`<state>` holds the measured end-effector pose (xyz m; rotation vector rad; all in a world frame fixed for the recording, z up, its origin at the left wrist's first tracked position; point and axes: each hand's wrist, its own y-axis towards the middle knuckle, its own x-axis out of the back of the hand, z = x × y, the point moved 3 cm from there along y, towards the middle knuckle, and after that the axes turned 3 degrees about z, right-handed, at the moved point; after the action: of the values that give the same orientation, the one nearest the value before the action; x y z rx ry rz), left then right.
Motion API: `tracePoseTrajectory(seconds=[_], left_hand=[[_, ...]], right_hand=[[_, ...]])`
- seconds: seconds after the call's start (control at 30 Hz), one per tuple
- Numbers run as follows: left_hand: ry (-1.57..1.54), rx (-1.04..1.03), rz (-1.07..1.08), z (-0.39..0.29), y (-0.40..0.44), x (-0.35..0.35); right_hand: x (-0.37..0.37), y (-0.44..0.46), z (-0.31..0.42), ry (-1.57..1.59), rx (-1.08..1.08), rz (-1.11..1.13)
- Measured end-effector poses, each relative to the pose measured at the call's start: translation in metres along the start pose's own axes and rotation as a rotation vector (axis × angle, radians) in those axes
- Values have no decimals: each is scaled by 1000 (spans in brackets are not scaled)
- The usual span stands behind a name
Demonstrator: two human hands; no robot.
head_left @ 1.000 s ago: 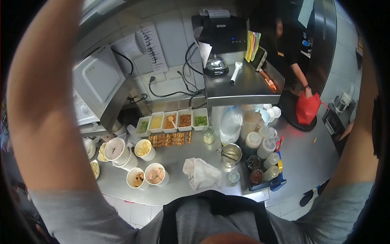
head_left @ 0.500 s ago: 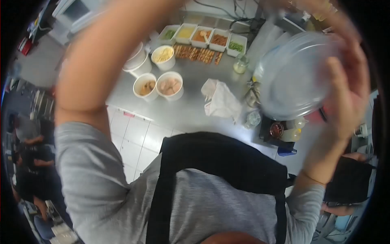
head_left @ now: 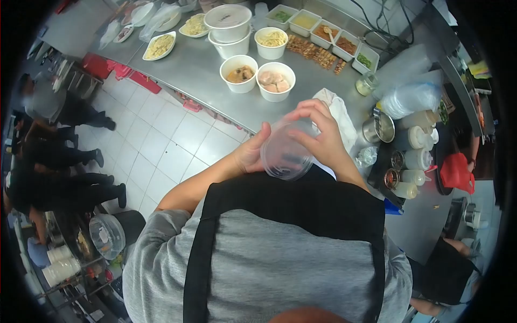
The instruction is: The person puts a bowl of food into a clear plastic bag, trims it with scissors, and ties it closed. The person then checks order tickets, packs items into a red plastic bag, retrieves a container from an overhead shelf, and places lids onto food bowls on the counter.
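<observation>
Close to my black apron, in the head view, I hold a round clear plastic lid [head_left: 287, 153] tilted between both hands. My left hand [head_left: 250, 152] supports its left edge, thumb up, with the lower fingers partly hidden. My right hand [head_left: 322, 129] curls over the upper right rim, fingers bent. Whether it is one lid or a few nested together I cannot tell. Past my hands stand a white tub of pale pink meat pieces [head_left: 274, 83] and a white tub of brownish food [head_left: 240, 75]. A white cloth [head_left: 338, 113] lies just beyond my right hand.
Behind are a tub of yellowish food [head_left: 271, 40], stacked lidded tubs [head_left: 228, 21], skewers [head_left: 312, 52] and trays of toppings [head_left: 344, 46]. A metal pot [head_left: 378, 127] and sauce bottles [head_left: 417, 159] stand right. Co-workers [head_left: 64, 145] are at left; another person is lower right.
Both raised arms have come down to my chest. The lid, held high at the right by my right hand before, is now between both hands. The view has shifted, showing more floor at left.
</observation>
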<state>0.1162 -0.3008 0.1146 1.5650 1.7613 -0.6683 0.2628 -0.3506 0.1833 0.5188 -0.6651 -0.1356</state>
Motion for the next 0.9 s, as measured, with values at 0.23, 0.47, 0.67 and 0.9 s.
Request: tracePoseTrajectory(seconds=[0.23, 0.47, 0.67, 0.9], left_hand=[[43, -212, -186, -49, -27, 1], [1980, -233, -560, -175, 8, 79], [2218, 146, -547, -159, 41, 149], [2165, 189, -551, -158, 35, 158]], right_hand=[[5, 1, 36, 612, -404, 235], [-24, 78, -83, -356, 43, -146], [-80, 65, -123, -557, -53, 63], [-94, 95, -140, -669, -315, 215]])
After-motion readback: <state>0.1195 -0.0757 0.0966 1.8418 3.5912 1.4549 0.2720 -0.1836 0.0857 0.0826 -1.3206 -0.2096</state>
